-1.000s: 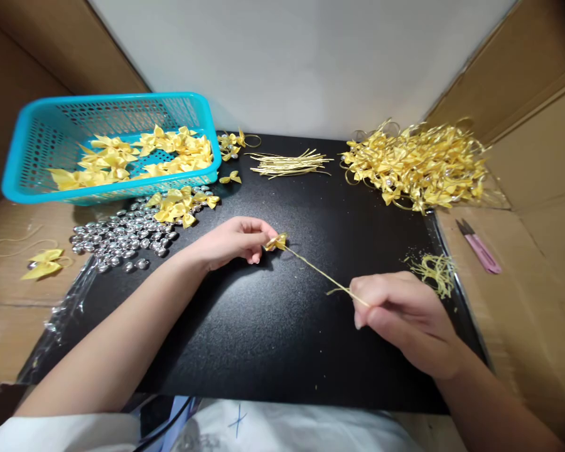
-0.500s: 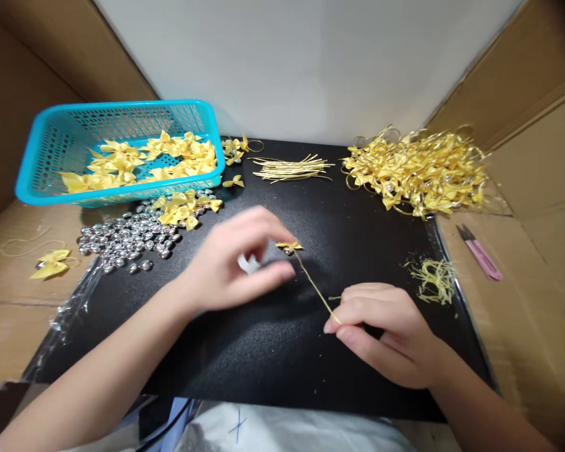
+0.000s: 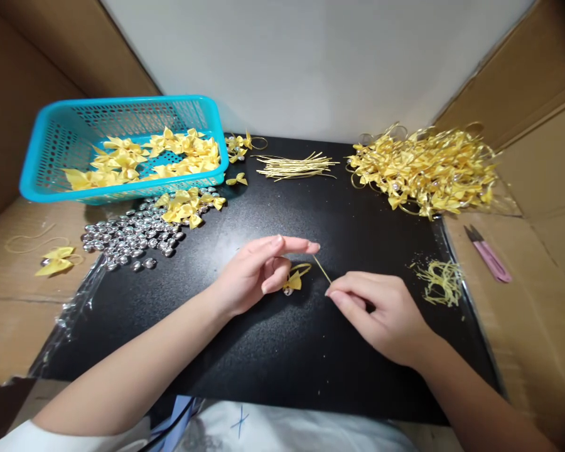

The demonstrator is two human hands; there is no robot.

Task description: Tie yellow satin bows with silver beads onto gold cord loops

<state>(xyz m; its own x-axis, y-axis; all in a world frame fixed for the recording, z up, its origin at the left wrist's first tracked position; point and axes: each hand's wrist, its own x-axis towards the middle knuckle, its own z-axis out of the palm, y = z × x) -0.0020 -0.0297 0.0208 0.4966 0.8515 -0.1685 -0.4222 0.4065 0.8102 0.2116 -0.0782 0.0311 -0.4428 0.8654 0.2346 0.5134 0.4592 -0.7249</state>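
Observation:
A thin gold cord (image 3: 322, 267) runs taut between my two hands above the black work surface. My right hand (image 3: 379, 314) pinches its lower end between thumb and index finger. On my left hand (image 3: 257, 271) the index finger points right, with the cord at its tip. Its thumb lies against that finger and the other fingers are curled in. Just under these fingers is a yellow ribbon bow (image 3: 294, 281) with a small silver bell (image 3: 288, 290), joined to a loop of the cord. How the cord passes around the left fingers is partly hidden.
A turquoise basket (image 3: 122, 193) of yellow bows stands back left, with silver bells (image 3: 132, 235) spread before it. Cut cords (image 3: 296, 166) lie at the back. Finished-looking bows (image 3: 424, 169) are heaped back right, near cord scraps (image 3: 440, 282) and pink-handled snips (image 3: 489, 257).
My left hand has turned, its index finger now straight and its other fingers curled. The bow has come lower, and the cord stretch between the hands is shorter. My right hand moved slightly up.

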